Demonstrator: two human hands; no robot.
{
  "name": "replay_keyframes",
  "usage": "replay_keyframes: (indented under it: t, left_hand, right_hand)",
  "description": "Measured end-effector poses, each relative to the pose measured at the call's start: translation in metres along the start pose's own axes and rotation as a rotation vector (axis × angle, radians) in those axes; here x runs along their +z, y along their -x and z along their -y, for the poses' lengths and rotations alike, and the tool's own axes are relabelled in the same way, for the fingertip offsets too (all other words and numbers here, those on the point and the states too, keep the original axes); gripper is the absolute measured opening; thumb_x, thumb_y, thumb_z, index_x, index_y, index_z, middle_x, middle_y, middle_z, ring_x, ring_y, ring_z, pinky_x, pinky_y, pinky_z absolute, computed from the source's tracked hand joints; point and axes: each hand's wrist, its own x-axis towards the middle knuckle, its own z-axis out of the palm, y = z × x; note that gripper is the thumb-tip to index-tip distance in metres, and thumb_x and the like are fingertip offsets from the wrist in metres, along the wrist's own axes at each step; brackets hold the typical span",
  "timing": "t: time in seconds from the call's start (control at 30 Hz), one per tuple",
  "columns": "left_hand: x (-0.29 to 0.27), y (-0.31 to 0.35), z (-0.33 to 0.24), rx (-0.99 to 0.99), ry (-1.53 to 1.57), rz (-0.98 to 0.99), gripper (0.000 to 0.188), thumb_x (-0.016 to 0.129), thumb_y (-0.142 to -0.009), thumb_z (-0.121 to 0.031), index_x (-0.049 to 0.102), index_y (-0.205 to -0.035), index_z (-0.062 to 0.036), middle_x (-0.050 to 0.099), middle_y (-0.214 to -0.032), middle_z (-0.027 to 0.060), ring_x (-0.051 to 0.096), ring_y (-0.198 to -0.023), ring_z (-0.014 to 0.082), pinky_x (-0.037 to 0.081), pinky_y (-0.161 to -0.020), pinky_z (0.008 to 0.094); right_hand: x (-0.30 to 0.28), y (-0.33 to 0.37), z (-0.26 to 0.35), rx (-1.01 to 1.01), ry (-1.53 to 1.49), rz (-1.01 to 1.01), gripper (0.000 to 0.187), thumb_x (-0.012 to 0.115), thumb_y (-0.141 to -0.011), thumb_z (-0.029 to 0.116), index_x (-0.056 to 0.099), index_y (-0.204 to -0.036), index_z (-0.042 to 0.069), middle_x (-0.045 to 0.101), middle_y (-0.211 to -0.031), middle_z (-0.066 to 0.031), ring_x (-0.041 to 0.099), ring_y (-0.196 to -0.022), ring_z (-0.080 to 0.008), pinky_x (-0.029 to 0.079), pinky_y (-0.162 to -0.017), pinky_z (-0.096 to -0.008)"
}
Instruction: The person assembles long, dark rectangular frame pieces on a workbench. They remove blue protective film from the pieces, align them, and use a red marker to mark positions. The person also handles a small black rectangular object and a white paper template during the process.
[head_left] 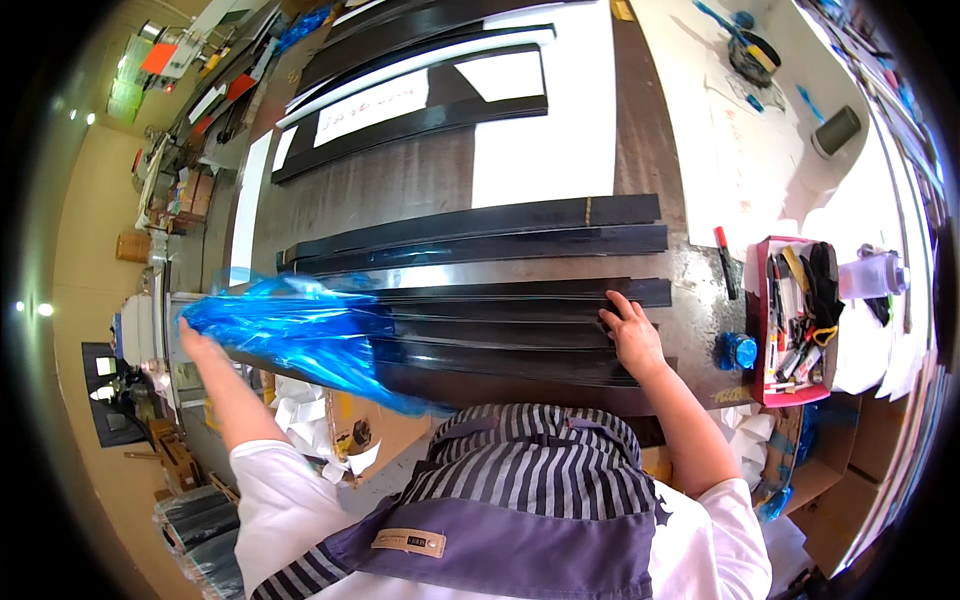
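Several long black strips (500, 333) lie side by side across the near part of the dark table (420, 165). A crumpled sheet of blue plastic film (290, 325) covers their left ends and hangs over the near edge. My left hand (192, 338) is closed on the film's far left end, its fingers partly hidden. My right hand (632, 332) rests near the strips' right ends, fingers bent over them and touching the black surface. Just beyond lie two more black strips (480, 228), apart from both hands.
White paper and black frame-like pieces (430, 120) occupy the table's far side. To the right are a red marker (724, 262), a blue tape roll (738, 351), a red box (765, 330) of pens and tools, and a purple bottle (873, 275). Cardboard boxes (375, 430) stand below the near edge.
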Motion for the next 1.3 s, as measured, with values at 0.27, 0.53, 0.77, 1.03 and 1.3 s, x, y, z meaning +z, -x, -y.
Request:
replay_keyframes:
  t: [0.27, 0.53, 0.77, 1.03, 1.3]
  left_hand:
    - [0.094, 0.138, 0.015, -0.689, 0.238, 1.286, 0.025, 0.066, -0.085, -0.012, 0.058, -0.107, -0.0016, 0.059, -0.075, 0.0043, 0.052, -0.052, 0.0104, 0.041, -0.043, 0.0207]
    - [-0.062, 0.041, 0.107, -0.426, -2.207, 2.228, 0.074, 0.073, -0.074, -0.063, 0.067, -0.120, -0.0041, 0.067, -0.119, 0.0170, 0.063, -0.104, 0.0307, 0.049, -0.090, 0.0385]
    - [-0.222, -0.186, -0.025, -0.289, -0.645, -0.020, 0.068, 0.062, -0.088, -0.058, 0.057, -0.133, -0.0081, 0.063, -0.119, 0.0150, 0.063, -0.103, 0.0263, 0.051, -0.089, 0.0420]
    - [-0.579, -0.218, -0.173, 0.056, -0.562, -0.701, 0.057, 0.060, -0.093, -0.045, 0.056, -0.133, -0.0042, 0.065, -0.122, 0.0136, 0.063, -0.105, 0.0269, 0.050, -0.089, 0.0405]
    - [-0.649, -0.159, -0.118, -0.301, -0.679, -0.730, 0.051, 0.063, -0.092, -0.041, 0.058, -0.129, -0.0051, 0.066, -0.119, 0.0126, 0.063, -0.104, 0.0249, 0.050, -0.088, 0.0387]
  right_hand:
    - [0.033, -0.067, 0.150, -0.120, -0.048, -0.009, 0.039, 0.064, -0.080, 0.007, 0.062, -0.120, 0.006, 0.047, -0.136, -0.0154, 0.053, -0.118, -0.0318, 0.051, -0.094, -0.0403]
    - [0.072, -0.097, 0.177, -0.077, 0.128, 0.099, 0.052, 0.076, -0.070, 0.004, 0.067, -0.120, 0.016, 0.051, -0.130, -0.0063, 0.053, -0.119, -0.0259, 0.051, -0.097, -0.0361]
    - [0.069, -0.087, 0.180, 0.067, 0.157, 0.127, 0.058, 0.075, -0.068, 0.000, 0.068, -0.122, 0.019, 0.052, -0.133, -0.0046, 0.054, -0.119, -0.0256, 0.052, -0.097, -0.0365]
    - [0.079, -0.092, 0.193, 0.059, 0.204, 0.058, 0.059, 0.070, -0.066, -0.006, 0.064, -0.121, 0.016, 0.052, -0.133, -0.0074, 0.054, -0.115, -0.0306, 0.051, -0.094, -0.0395]
    - [0.084, -0.089, 0.209, 0.113, 0.171, 0.022, 0.064, 0.062, -0.064, -0.010, 0.062, -0.123, 0.014, 0.050, -0.139, -0.0107, 0.051, -0.120, -0.0363, 0.048, -0.100, -0.0429]
